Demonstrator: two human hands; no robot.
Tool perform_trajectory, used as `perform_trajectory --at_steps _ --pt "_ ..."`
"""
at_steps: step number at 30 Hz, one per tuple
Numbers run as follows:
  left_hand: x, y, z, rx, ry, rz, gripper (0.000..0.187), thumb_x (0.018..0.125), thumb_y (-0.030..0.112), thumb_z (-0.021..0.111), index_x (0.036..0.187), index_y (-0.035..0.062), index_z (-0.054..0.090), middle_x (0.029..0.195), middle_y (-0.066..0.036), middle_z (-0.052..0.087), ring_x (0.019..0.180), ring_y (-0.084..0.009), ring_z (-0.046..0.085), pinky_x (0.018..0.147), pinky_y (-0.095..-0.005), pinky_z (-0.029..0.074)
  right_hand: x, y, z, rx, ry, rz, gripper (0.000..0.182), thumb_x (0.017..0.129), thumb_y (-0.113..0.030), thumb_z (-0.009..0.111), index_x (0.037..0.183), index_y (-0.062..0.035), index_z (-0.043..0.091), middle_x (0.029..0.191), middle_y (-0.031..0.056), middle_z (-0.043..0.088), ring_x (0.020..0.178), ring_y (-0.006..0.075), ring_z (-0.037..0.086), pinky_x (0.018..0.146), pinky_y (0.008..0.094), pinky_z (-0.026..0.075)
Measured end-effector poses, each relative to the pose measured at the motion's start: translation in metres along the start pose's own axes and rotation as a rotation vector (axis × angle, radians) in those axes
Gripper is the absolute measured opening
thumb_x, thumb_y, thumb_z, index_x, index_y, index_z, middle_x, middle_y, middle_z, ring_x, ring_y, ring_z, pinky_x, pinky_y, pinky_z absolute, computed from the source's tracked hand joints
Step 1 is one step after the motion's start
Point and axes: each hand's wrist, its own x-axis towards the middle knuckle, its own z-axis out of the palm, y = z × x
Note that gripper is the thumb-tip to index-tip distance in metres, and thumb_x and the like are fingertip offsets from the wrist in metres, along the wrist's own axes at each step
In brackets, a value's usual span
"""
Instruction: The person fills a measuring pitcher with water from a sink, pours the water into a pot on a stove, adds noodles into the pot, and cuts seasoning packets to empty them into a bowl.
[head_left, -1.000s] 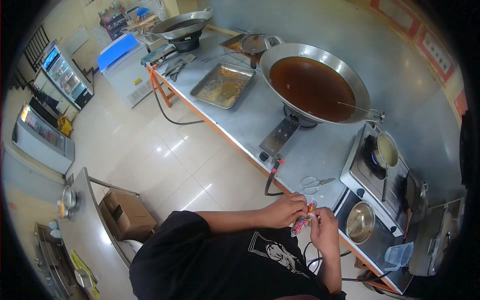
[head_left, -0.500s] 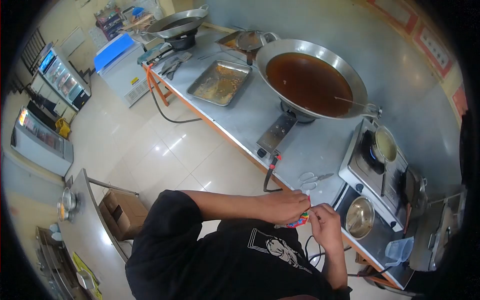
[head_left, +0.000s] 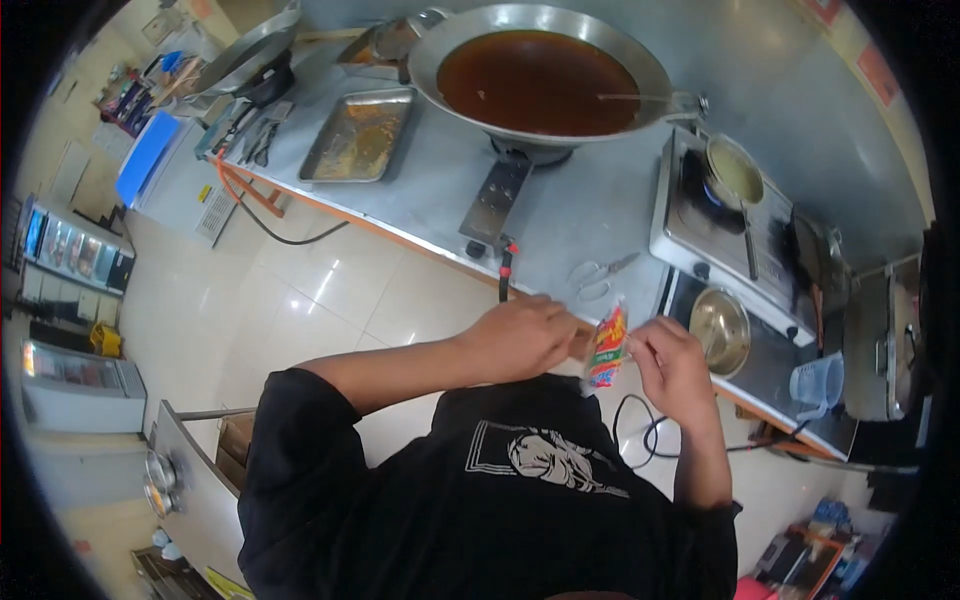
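Between my hands, in front of my black shirt, is a small plastic packet [head_left: 607, 348] with red, green, blue and yellow print and clear edges. My left hand [head_left: 520, 338] comes from the left, its curled fingers at the packet's left edge; the fingertips are slightly blurred. At the right edge, my right hand [head_left: 672, 362] pinches the packet between thumb and fingers. Just beyond it, a pair of scissors [head_left: 597, 278] lies on the metal table [head_left: 560, 235]. A metal bowl [head_left: 722, 345] sits right of my right hand.
A big wok [head_left: 640, 75] of brown liquid stands on a burner at the back. Left of it is a metal tray [head_left: 315, 165] with residue. A gas stove [head_left: 672, 215] with a lit flame carries a small pan [head_left: 738, 168]. A clear plastic jug [head_left: 818, 382] stands at the right.
The view has shifted, so the table and wok sit higher and further left. The packet is now upright and more exposed; my left hand has drawn back leftward from over it.
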Motion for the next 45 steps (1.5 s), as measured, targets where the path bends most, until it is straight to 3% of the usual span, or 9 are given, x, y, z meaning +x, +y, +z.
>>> perform_trajectory --at_steps 2,5,11,17,23,32,34,44,45 --pt "0.008 0.010 -0.002 -0.160 0.158 0.046 0.017 0.089 0.012 0.068 0.101 -0.0002 0.063 0.099 -0.017 0.063 0.092 -0.0376 0.063 0.080 -0.0433 0.051 0.006 -0.009 0.002 -0.013 0.013 -0.071 0.004 0.087 0.000 0.063 0.092 -0.0001 0.064 0.085 0.0165 0.061 0.078 0.0374 0.061 0.070 0.0426 0.049" --pt "0.019 0.016 0.001 -0.345 0.189 0.126 0.018 0.092 0.003 0.065 0.110 0.0007 0.064 0.107 -0.015 0.062 0.089 -0.0339 0.063 0.078 -0.0413 0.051 0.007 -0.009 0.002 0.023 0.058 0.069 0.004 0.090 -0.002 0.063 0.094 0.0001 0.064 0.086 0.0158 0.061 0.079 0.0355 0.063 0.071 0.0411 0.050" --pt "0.020 0.026 0.012 -0.671 0.305 -0.051 0.019 0.089 0.000 0.068 0.108 0.0001 0.066 0.105 -0.012 0.064 0.088 -0.0262 0.065 0.077 -0.0348 0.051 0.003 -0.018 0.009 0.095 0.098 0.074 0.006 0.089 -0.004 0.066 0.093 0.0003 0.066 0.084 0.0157 0.062 0.081 0.0348 0.064 0.072 0.0410 0.051" --pt "0.020 0.010 0.016 -0.573 0.272 0.058 0.011 0.086 -0.003 0.069 0.097 -0.0006 0.067 0.099 -0.014 0.065 0.086 -0.0252 0.065 0.073 -0.0327 0.050 0.004 -0.019 0.013 0.044 0.060 0.021 0.008 0.088 -0.006 0.068 0.092 -0.0005 0.064 0.086 0.0163 0.062 0.083 0.0375 0.062 0.072 0.0444 0.050" --pt "0.031 0.022 0.006 -0.415 0.240 0.083 0.016 0.082 -0.005 0.065 0.097 -0.0019 0.059 0.095 -0.016 0.058 0.088 -0.0341 0.060 0.077 -0.0391 0.048 0.008 -0.024 0.002 -0.077 0.027 0.021 0.011 0.087 -0.006 0.068 0.092 -0.0004 0.059 0.089 0.0171 0.062 0.087 0.0390 0.062 0.075 0.0471 0.051" --pt "0.036 0.019 0.002 0.066 -0.103 0.188 0.019 0.078 0.010 0.066 0.090 -0.0025 0.058 0.091 -0.017 0.057 0.091 -0.0363 0.059 0.083 -0.0453 0.049 0.012 -0.021 -0.004 -0.245 -0.268 -0.025 0.011 0.090 -0.010 0.058 0.087 0.0006 0.057 0.087 0.0173 0.062 0.088 0.0371 0.064 0.078 0.0465 0.053" --pt "0.029 0.017 0.008 0.033 -0.049 0.217 0.018 0.077 0.011 0.068 0.087 -0.0012 0.059 0.089 -0.016 0.058 0.091 -0.0351 0.060 0.083 -0.0441 0.049 0.008 -0.017 0.002 -0.203 -0.285 -0.054 0.010 0.090 -0.009 0.057 0.087 0.0002 0.058 0.087 0.0170 0.063 0.088 0.0368 0.065 0.077 0.0464 0.053" --pt "0.029 0.006 -0.012 -0.235 0.166 0.167 0.012 0.073 0.001 0.064 0.082 0.0031 0.056 0.080 -0.013 0.053 0.080 -0.0362 0.056 0.075 -0.0420 0.050 -0.016 -0.005 -0.026 0.071 0.085 0.056 0.009 0.095 -0.006 0.062 0.089 0.0008 0.059 0.083 0.0171 0.059 0.078 0.0366 0.062 0.070 0.0410 0.050" --pt "0.034 0.002 -0.003 -0.315 0.208 0.233 0.013 0.081 0.002 0.066 0.087 0.0031 0.054 0.079 -0.010 0.051 0.077 -0.0284 0.056 0.072 -0.0354 0.049 -0.016 -0.002 -0.019 0.117 0.115 0.026 0.009 0.095 -0.005 0.061 0.090 0.0016 0.057 0.084 0.0162 0.059 0.075 0.0345 0.061 0.069 0.0388 0.049"
